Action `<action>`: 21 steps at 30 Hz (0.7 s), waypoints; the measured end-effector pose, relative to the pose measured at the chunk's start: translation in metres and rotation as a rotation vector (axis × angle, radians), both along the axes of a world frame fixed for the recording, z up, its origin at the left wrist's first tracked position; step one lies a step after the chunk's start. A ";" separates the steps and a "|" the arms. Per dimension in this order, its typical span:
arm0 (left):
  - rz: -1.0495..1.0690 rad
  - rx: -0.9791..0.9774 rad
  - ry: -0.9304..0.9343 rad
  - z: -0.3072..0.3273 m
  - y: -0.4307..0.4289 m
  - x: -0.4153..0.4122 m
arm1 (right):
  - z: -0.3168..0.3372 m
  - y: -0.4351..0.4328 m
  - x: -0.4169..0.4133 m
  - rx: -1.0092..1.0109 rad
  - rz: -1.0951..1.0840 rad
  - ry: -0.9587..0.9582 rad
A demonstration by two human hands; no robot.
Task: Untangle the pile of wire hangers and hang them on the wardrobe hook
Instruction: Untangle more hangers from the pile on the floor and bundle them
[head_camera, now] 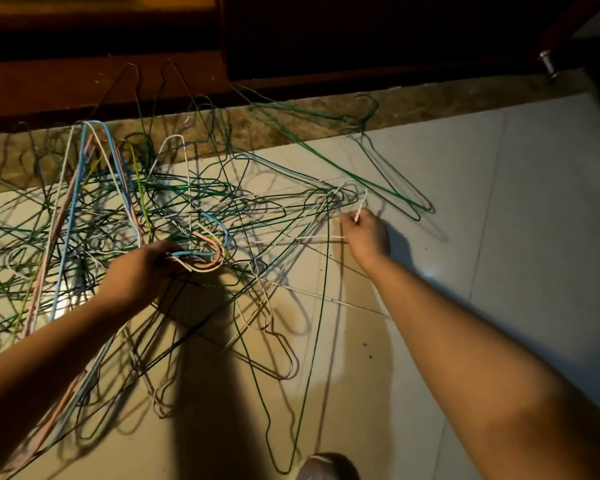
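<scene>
Wire everywhere: pile [153, 202] of hangers sprawled on the floor [499, 202], right up against the wardrobe [84, 88] base. Gripping a bunch of hooks [208, 258] in the left hand [142, 271], fingers curled tight round them, probably to keep those hangers gathered. Pinching a white hanger [361, 207] with the right hand [366, 235] at the pile's edge, fingers closed on the wire, likely because looser there. Couple of green hangers [388, 181] lying off to the right, mostly clear. No wardrobe hook in sight.
</scene>
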State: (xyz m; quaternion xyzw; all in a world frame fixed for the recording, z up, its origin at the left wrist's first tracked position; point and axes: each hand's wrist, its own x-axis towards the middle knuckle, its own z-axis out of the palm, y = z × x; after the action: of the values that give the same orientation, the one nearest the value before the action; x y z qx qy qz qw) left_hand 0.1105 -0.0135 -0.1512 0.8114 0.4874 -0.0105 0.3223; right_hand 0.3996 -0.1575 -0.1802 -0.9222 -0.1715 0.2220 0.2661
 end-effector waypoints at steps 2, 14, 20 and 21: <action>0.023 -0.009 0.000 0.000 0.000 0.001 | 0.000 -0.009 0.000 0.007 -0.018 -0.017; -0.012 0.060 0.035 -0.001 -0.001 -0.001 | 0.040 -0.070 0.005 0.189 -0.211 0.139; -0.039 0.114 -0.013 0.013 -0.003 -0.006 | 0.082 -0.107 -0.004 0.260 -0.418 0.207; -0.028 0.122 -0.029 0.016 -0.003 -0.008 | 0.087 -0.113 -0.006 0.287 -0.452 0.210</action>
State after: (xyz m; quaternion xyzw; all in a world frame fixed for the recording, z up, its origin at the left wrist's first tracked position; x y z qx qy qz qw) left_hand 0.1022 -0.0167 -0.1348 0.8364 0.4709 0.0264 0.2792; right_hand 0.3937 -0.2701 -0.0928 -0.8619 0.0371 0.2247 0.4531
